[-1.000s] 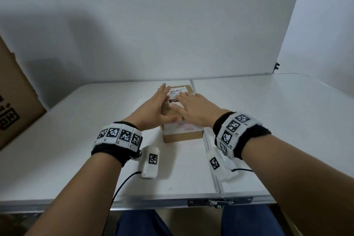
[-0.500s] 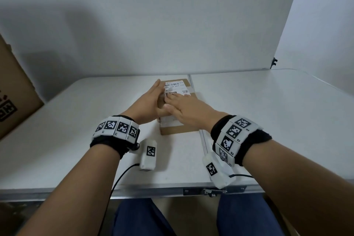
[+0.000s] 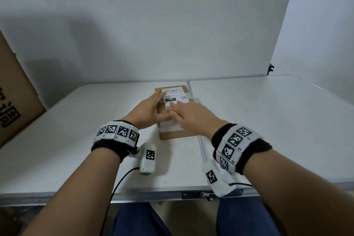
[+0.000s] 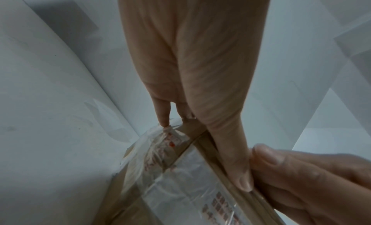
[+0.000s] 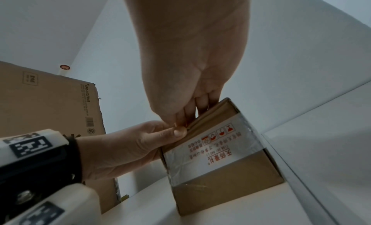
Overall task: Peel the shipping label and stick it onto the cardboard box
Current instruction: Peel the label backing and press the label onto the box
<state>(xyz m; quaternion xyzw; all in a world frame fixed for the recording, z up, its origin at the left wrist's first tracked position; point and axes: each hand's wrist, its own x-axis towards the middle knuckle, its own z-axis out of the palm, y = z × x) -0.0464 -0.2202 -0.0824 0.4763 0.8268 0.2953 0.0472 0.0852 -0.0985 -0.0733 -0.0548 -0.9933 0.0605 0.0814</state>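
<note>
A small cardboard box (image 3: 172, 134) stands mid-table, wrapped in a band of printed tape (image 5: 216, 150). The white shipping label (image 3: 176, 95) lies flat on its top, barcode end farthest from me. My right hand (image 3: 188, 114) lies flat on the box top, straight fingers pressing the label's near part. My left hand (image 3: 151, 108) braces the box's left side: straight fingers run along that wall and the thumb (image 4: 230, 149) lies on the top edge, touching the right hand (image 4: 311, 180). The label's near part is hidden under my fingers.
A large brown carton (image 3: 15, 101) leans at the table's left end. The white table (image 3: 268, 120) has a seam (image 3: 201, 145) just right of the box and a metal front edge near my knees. White walls stand behind and to the right.
My right hand's fingers have slid left and toward me over the label, uncovering more of its far end. The left hand stays against the box's left side.
</note>
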